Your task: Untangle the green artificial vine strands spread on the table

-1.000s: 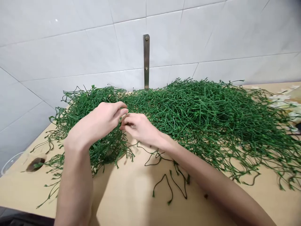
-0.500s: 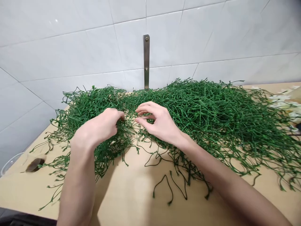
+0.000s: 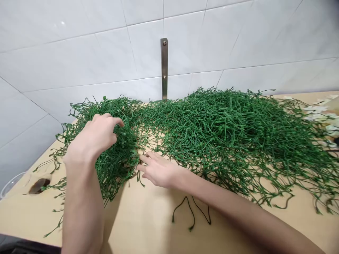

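Observation:
A mass of thin green artificial stems with small knobby tips covers the tabletop. Its smaller heap [image 3: 119, 158] lies on the left, and a larger heap [image 3: 238, 123] spreads across the right. My left hand [image 3: 94, 135] rests over the smaller heap, index finger and thumb apart; its other fingers are partly hidden. Low at that heap's right edge, my right hand [image 3: 159, 169] has its fingers spread, touching or just above a few stems and the wood. Two loose stems [image 3: 188, 208] lie bent below my right forearm.
The light wooden table [image 3: 145, 218] meets a white tiled wall [image 3: 87, 60], where a metal strip [image 3: 164, 67] is screwed on. White petals [image 3: 319, 113] lie at the far right. A dark brown patch [image 3: 39, 186] and a clear curved rim [image 3: 10, 185] show at the left.
My left hand has moved left over the smaller heap. My right hand has come down toward me and slightly left, from the gap between the heaps to the smaller heap's near right edge.

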The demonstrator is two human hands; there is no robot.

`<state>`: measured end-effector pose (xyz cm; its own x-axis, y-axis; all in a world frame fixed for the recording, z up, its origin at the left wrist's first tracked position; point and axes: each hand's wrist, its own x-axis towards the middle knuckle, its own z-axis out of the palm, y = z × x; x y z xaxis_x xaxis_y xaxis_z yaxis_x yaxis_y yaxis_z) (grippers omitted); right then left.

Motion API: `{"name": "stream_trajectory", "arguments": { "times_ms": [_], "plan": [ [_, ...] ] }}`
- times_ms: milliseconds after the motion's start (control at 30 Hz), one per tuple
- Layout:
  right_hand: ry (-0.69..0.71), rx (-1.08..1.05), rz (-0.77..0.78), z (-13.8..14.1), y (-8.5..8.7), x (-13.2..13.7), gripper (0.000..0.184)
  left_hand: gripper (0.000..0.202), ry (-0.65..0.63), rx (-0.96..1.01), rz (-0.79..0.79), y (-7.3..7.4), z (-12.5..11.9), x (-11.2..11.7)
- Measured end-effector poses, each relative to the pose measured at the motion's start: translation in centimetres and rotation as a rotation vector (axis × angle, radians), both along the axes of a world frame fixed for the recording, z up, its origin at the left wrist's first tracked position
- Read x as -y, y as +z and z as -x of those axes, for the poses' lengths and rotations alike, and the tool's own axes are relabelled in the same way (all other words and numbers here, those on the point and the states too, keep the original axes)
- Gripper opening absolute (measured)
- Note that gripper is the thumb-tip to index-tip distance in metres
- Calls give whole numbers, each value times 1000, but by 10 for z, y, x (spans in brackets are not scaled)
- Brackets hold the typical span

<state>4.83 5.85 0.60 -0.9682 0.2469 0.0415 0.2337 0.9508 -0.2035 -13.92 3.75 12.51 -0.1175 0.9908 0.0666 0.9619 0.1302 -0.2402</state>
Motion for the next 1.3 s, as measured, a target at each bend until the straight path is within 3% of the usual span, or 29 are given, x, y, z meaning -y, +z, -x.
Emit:
{"name": "stream_trajectory", "arguments": {
  "times_ms": [100, 167, 300, 400, 467, 633, 767, 967, 1133, 1300],
  "plan": [
    [48, -44, -35, 1, 1, 0, 26, 49, -66, 29, 38, -1, -11, 1],
    [17, -50, 39, 0, 8, -3, 23, 53, -89, 48, 68, -1, -17, 2],
    [-203, -155, 387, -2, 20, -7, 27, 61, -66, 96, 140, 0, -21, 6],
    [-367, -276, 654, 2, 16, -6, 29, 67, -76, 198, 213, -3, -22, 3],
    [-424, -347, 747, 6, 10, -5, 32, 70, -100, 261, 271, -8, -23, -4],
    [-483, -386, 725, 6, 13, -7, 21, 72, 55, 241, 387, -19, -23, -25],
    [-531, -481, 709, -10, 41, -12, 21, 69, 82, 238, 336, -23, -12, -30],
    [-454, -589, 677, -47, 83, -26, 32, 70, 153, 238, 345, -19, -2, -29],
    [-462, -677, 744, -72, 107, -39, 21, 58, 128, 256, 363, -13, 0, -28],
    [-478, -998, 873, -97, 123, -50, 10, 65, 160, 265, 343, -7, 4, -23]
  ]
}}
